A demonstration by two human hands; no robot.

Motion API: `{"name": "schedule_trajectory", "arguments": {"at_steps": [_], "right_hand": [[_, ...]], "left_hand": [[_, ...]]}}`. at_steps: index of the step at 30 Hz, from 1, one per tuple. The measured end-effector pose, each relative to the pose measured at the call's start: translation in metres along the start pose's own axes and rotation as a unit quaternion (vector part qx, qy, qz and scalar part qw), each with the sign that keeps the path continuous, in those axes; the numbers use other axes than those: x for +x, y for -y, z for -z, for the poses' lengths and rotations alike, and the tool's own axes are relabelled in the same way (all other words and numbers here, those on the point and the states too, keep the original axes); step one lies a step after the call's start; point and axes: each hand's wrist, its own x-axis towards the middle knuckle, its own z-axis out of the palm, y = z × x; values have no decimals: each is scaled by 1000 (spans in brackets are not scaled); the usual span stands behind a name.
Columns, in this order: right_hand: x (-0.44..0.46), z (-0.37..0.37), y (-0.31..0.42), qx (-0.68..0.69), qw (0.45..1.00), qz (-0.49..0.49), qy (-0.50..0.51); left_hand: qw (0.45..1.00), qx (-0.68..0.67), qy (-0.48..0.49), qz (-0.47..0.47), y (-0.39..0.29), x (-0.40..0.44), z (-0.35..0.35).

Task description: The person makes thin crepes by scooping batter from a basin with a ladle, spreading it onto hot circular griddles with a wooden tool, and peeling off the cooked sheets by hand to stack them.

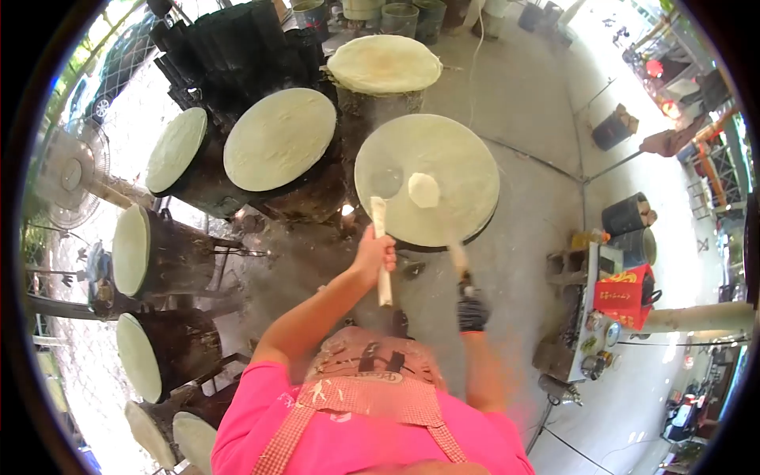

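Wooden handle (379,215) in left hand (372,255); tool (459,260) in right hand (473,310) motion-blurred.

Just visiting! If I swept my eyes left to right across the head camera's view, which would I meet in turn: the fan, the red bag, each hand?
Fan → left hand → gloved right hand → red bag.

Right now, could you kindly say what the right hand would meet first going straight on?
Beyond its blurred tool, the right hand would probably meet the near rim of the large pale disc ahead; from this one view, it might instead pass above it.
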Motion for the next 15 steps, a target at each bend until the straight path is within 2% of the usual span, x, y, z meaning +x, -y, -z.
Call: {"name": "schedule_trajectory", "arguments": {"at_steps": [1,2,4,5,6,8,9,10,12,14,15], "right_hand": [[-14,10,27,3,1000,19,23],[-17,39,49,93,992,58,61],[-27,34,54,143,988,51,34],[-37,31,55,169,984,47,27],[-44,50,60,161,984,71,20],[-57,104,76,148,981,128,4],[-62,100,81,169,968,184,-3],[-72,95,92,163,970,179,-5],[-73,82,121,153,968,199,-18],[-78,77,143,186,955,228,-31],[-78,72,152,199,944,256,-50]], "left_hand": [[1000,-6,13,11,10,12,-4],[999,-12,23,27,18,19,-5],[993,-69,71,69,10,5,5],[978,-137,101,123,-4,-15,28],[982,-115,140,59,-6,-35,57],[999,-5,13,29,-14,-101,94],[999,-14,16,37,-10,-119,113],[996,-38,27,79,-11,-122,129],[984,-106,52,134,-18,-113,160],[921,-312,101,209,-17,-102,191],[897,-364,139,210,-13,-104,205]]}}
